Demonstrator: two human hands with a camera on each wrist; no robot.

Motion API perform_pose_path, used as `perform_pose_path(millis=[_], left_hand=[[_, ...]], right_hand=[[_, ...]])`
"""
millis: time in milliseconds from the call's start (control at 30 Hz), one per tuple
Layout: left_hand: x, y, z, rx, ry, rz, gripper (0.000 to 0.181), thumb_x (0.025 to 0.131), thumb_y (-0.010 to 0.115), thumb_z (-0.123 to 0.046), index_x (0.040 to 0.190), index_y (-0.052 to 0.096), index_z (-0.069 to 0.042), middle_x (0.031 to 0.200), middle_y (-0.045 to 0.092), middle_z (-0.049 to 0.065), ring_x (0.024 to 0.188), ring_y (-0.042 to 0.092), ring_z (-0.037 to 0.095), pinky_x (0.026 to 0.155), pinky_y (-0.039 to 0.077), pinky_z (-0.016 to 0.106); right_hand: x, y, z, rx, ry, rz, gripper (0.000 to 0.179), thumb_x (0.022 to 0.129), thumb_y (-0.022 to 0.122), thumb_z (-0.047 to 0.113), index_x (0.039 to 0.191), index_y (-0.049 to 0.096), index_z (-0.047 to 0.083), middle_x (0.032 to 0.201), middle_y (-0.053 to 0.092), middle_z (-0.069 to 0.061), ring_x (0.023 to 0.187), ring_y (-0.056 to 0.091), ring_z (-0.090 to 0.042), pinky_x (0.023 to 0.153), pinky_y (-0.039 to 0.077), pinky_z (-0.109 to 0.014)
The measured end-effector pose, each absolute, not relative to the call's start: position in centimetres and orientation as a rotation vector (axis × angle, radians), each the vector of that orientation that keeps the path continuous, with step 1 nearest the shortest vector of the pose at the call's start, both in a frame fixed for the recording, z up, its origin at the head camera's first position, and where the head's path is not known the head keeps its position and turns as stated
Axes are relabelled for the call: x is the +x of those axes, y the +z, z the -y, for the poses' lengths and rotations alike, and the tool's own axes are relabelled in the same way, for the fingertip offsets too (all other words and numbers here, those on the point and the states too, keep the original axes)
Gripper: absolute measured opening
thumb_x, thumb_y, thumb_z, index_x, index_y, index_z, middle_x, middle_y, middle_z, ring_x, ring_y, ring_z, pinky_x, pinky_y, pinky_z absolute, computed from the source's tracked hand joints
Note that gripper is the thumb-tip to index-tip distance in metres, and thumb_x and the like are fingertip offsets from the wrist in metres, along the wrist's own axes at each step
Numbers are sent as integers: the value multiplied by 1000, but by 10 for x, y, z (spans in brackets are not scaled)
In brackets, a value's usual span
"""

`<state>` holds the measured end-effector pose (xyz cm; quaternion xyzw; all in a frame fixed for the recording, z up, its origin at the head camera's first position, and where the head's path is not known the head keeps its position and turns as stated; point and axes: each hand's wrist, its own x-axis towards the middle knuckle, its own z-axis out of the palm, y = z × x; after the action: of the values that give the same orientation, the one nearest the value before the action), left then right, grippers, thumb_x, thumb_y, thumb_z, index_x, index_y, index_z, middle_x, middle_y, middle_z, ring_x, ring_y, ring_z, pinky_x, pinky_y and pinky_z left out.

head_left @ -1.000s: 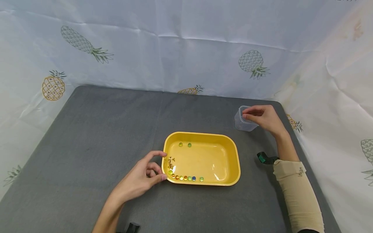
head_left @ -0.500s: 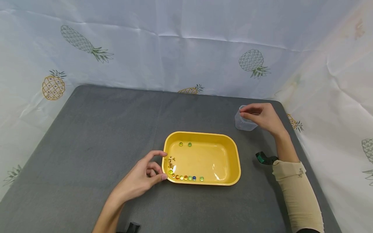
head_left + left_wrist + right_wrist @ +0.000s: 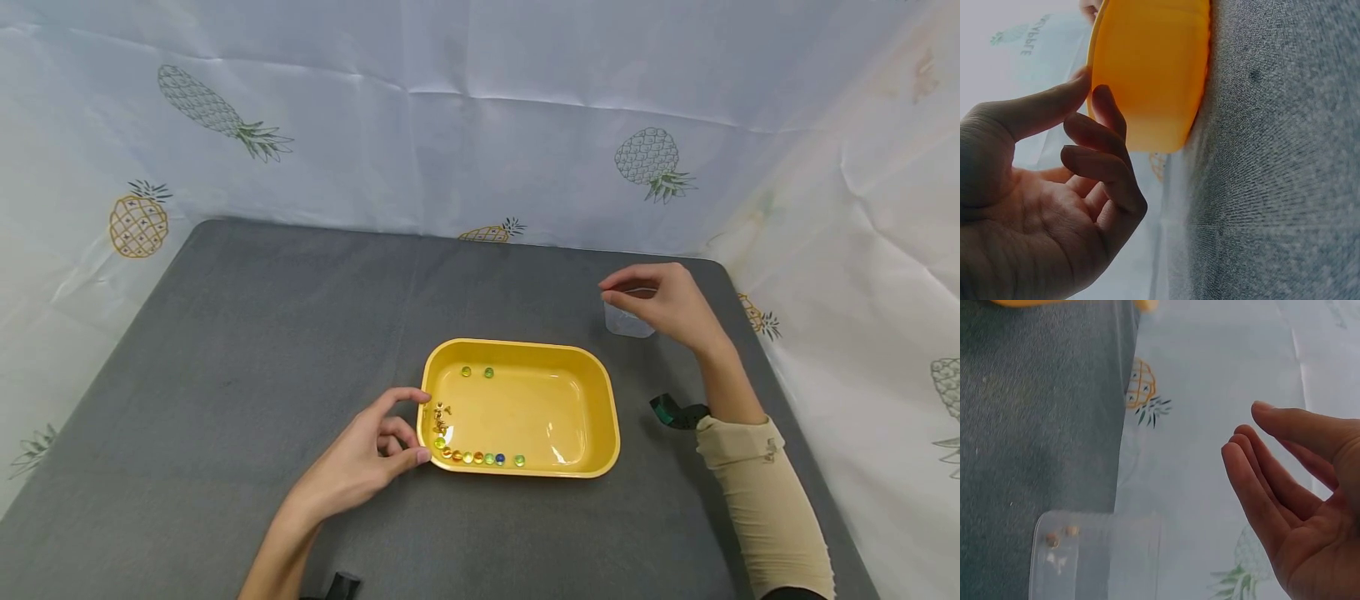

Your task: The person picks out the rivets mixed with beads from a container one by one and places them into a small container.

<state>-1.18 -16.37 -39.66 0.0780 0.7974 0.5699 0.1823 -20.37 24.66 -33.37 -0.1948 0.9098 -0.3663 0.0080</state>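
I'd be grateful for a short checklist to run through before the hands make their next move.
1. Left hand on the tray: ok, a finger and the thumb touch its rim.
2. Right hand free: ok, nothing shows between its fingers.
3. Box opening unobstructed in the head view: not ok, the right hand covers much of it.
4. Visible marbles inside the tray: ok.
5. Gold pieces countable: cannot tell, they are tiny and bunched by the left wall.
6. Small bits in the box identified: cannot tell, too blurred.
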Motion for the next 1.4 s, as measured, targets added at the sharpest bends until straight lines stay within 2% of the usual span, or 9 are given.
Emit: perform_pose_path(millis=[100,300,467,633,767,1100,1400], left_hand=[[-12,-396,163,216,1609,-2246,66,97,82,-13,152,47,-8,89,71,7,67,62,13,65,49,24],[-12,-395,163,205,1602,-2251,65,96,82,-13,152,48,-9,89,71,6,68,63,14,66,49,24],[-11,-395,163,205,1607,-2248,65,97,82,-13,152,47,-9,89,71,6,67,62,12,66,49,24],[-10,-395,164,214,1614,-2245,66,97,82,-13,152,47,-8,88,70,6,67,61,12,66,49,24],[-10,-395,165,215,1617,-2241,66,97,82,-13,152,47,-8,88,70,7,67,62,15,66,49,24],[-11,-395,164,200,1609,-2241,65,97,82,-12,152,47,-9,89,71,7,68,63,16,66,50,24],[-12,-395,164,199,1603,-2239,65,98,81,-12,152,47,-9,90,71,6,67,61,12,66,50,24]], right_hand=[[-201,-331,-240,-640,-1112,-2847,18,100,79,12,118,82,8,114,81,-15,94,71,6,85,55,-7],[-197,-327,-226,-720,-1074,-2841,18,99,79,9,117,82,10,114,81,-13,98,76,-12,86,55,-8],[-194,-323,-214,-819,-1063,-2826,16,99,79,10,115,83,10,113,81,-12,98,76,-15,84,57,-11],[-190,-319,-202,-927,-1033,-2808,15,98,81,10,112,83,11,110,82,-8,96,77,-18,89,64,-28],[-188,-315,-191,-1003,-1054,-2757,15,97,81,7,111,83,10,109,82,-8,96,78,-21,91,65,-40],[-184,-310,-159,-1115,-1089,-2611,16,95,83,7,111,83,12,106,82,-4,95,77,-16,93,65,-35],[-181,-308,-136,-1159,-1100,-2525,15,95,85,14,110,84,14,106,82,0,96,76,-13,93,64,-31]])
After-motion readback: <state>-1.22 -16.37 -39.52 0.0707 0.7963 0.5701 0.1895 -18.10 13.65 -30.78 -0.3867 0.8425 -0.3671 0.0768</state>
